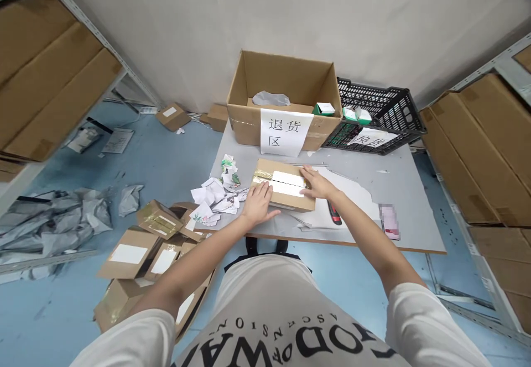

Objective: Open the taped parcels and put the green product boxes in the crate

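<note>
We are pressing the left hand (258,203) flat, fingers spread and grasping nothing, on the near left corner of a small taped cardboard box (284,184) at the near middle of the grey table (415,201); the right hand (317,183) is lying open on its right top edge, apparently to steady it. A red cutter (334,213) is resting just right of the box, within reach. Torn paper scraps (215,197) are piling left of it. Farther back, an open labelled carton (285,101) and a black crate (379,115) are standing against the wall.
</note>
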A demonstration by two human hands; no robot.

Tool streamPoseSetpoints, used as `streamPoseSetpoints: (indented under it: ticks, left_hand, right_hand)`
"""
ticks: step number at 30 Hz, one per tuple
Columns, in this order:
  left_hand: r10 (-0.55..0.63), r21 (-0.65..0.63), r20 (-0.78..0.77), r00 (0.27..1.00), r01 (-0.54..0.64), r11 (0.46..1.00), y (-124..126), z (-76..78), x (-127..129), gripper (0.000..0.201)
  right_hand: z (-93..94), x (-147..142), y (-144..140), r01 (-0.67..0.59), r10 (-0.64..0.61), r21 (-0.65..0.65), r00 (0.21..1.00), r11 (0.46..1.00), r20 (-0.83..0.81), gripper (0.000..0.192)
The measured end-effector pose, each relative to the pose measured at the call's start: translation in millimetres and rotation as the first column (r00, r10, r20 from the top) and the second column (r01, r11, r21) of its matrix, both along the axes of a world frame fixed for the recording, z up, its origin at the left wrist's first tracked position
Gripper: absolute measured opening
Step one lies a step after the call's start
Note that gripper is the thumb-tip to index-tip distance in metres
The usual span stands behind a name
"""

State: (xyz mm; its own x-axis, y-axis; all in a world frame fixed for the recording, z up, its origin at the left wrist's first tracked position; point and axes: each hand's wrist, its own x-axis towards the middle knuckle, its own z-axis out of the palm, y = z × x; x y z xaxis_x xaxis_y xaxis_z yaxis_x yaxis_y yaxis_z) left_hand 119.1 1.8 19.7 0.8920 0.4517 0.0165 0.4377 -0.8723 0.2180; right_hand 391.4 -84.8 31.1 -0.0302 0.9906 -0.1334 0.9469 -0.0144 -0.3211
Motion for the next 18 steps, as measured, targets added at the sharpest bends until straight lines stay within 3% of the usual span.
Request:
streamPoseSetpoints:
  ticks: [4, 8, 10, 18]
  left_hand:
    - [-0.035, 0.014, -0.013, 0.999, 0.035, 0.999, -22, 2.6, 22, 0.086]
    - [-0.242, -0.004, -0.006, 0.970, 0.242, 0.970, -51, -0.4, 61, 0.083]
    - [-0.263, -0.031, -0.021, 0.965, 0.262, 0.964, -62, -4.0, 77, 0.085]
    - [-0.232, -0.070, -0.023, 0.972, 0.230, 0.971, -70, -19.7, 88, 0.084]
  right_hand:
    - [-12.4, 30, -38, 0.120, -0.123, -0.052, 0.991, 0.991, -0.054, 0.100]
    - [-19.4, 30, -35, 0.136, -0.138, -0.023, 0.987, 0.990, -0.088, 0.094]
    - [-17.8, 28, -30, 0.138, -0.140, -0.026, 0.987, 0.990, -0.076, 0.093]
    - [-3.7, 13, -22, 0.088, -0.063, -0.100, 0.971, 0.991, 0.231, 0.081]
